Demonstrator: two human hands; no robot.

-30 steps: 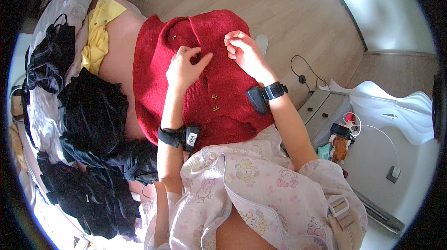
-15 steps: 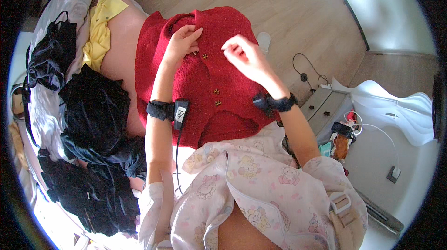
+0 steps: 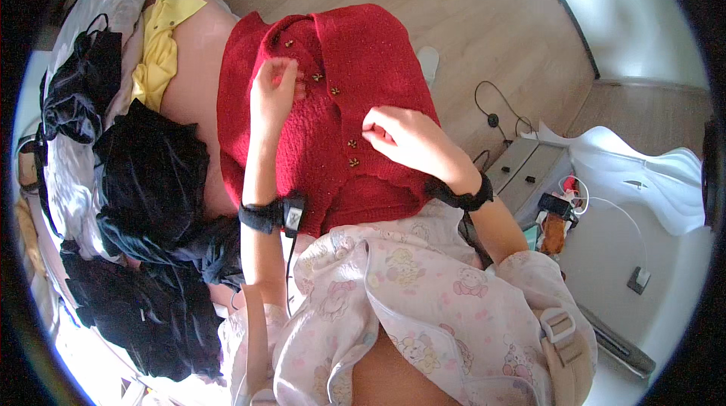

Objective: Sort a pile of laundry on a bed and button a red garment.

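A red knitted cardigan (image 3: 302, 149) with small dark gold buttons is spread across my lap and the pink bed edge. Its front band runs down the middle, and the collar lies at the far end. My left hand (image 3: 274, 96) is over the cardigan's left front, beside the upper buttons. Its fingers are loosely bent and apart, with nothing seen in them. Over the right front, near the lower buttons, my right hand (image 3: 412, 137) has its fingers curled in, and no fabric shows between them. Both wrists wear black bands; a small device is on the left one.
Black garments (image 3: 151, 179) and a yellow garment (image 3: 159, 51) lie on the pink bed (image 3: 200, 51) at the left. A grey drawer unit (image 3: 522, 168) stands at the right, near a white wavy-edged panel (image 3: 635, 179), cables and small items. A white slipper (image 3: 428, 64) is on the wooden floor.
My left hand has moved left and slightly nearer, off the front band, uncovering upper buttons. My right hand has come down nearer to me, and its fingers have curled in.
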